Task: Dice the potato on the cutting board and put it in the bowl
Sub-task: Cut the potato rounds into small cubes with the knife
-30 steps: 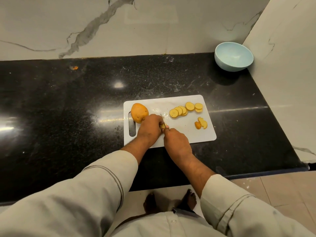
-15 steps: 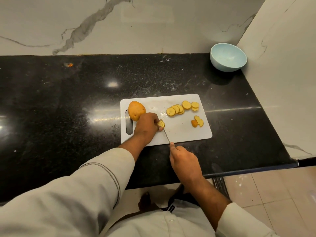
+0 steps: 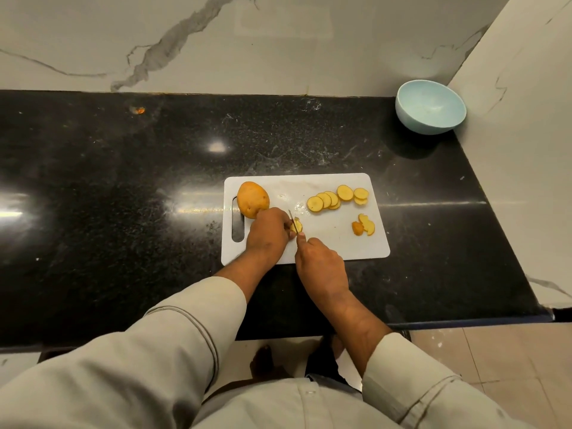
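A white cutting board [image 3: 328,243] lies on the black counter. A whole potato [image 3: 253,199] sits at its left end by the handle slot. My left hand [image 3: 268,233] holds a small potato piece [image 3: 297,225] down on the board. My right hand [image 3: 320,264] grips a knife [image 3: 293,222], whose thin blade rests across that piece. Several round slices [image 3: 332,199] lie in a row at the board's far right, and a few more cut pieces [image 3: 364,226] sit below them. The light blue bowl [image 3: 431,106] stands empty in the far right corner.
The black stone counter [image 3: 123,196] runs wide to the left of the board. Marble walls close the back and the right side. A small orange scrap [image 3: 140,110] lies near the back wall. The counter's front edge runs just below my wrists.
My right hand, which had drawn back toward the counter's edge, has moved forward again and the blade is back on the piece. My left hand stays on the piece.
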{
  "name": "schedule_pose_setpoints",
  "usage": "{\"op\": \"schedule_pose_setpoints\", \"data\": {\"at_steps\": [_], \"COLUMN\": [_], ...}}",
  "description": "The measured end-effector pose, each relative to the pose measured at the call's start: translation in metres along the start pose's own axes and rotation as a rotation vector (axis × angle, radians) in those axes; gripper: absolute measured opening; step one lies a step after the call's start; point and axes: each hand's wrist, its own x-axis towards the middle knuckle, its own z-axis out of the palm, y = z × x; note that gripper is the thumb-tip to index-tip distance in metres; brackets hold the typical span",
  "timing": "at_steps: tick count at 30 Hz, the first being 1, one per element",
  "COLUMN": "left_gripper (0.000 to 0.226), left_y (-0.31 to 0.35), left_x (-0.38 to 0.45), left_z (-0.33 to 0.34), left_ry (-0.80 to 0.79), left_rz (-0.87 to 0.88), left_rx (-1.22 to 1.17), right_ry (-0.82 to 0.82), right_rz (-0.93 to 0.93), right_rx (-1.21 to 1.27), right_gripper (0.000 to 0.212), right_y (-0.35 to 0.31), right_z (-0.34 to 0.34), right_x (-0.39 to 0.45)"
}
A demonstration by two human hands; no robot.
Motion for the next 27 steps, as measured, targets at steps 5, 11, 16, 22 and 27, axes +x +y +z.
{"op": "schedule_pose_setpoints", "data": {"at_steps": [5,11,16,22,27], "left_gripper": [0.016,0.007,0.011,0.014,0.012], "left_y": [0.000,-0.001,-0.001,-0.003,-0.009], "left_x": [0.003,0.010,0.020,0.026,0.024], "left_z": [0.000,-0.002,-0.007,-0.006,-0.003], "left_ry": [-0.026,-0.056,-0.130,-0.159,-0.103], "left_rz": [0.001,0.026,0.043,0.030,0.024], "left_rx": [0.024,0.084,0.160,0.186,0.125], "right_ry": [0.004,0.005,-0.002,-0.004,-0.055], "right_rz": [-0.003,0.000,0.002,-0.014,0.005], "right_rx": [0.036,0.063,0.038,0.033,0.057], "right_gripper": [0.037,0.034,0.032,0.031,0.029], "right_y": [-0.001,-0.004,-0.005,-0.006,-0.007], "right_z": [0.004,0.004,0.004,0.001,-0.003], "right_x": [0.004,0.011,0.015,0.016,0.021]}}
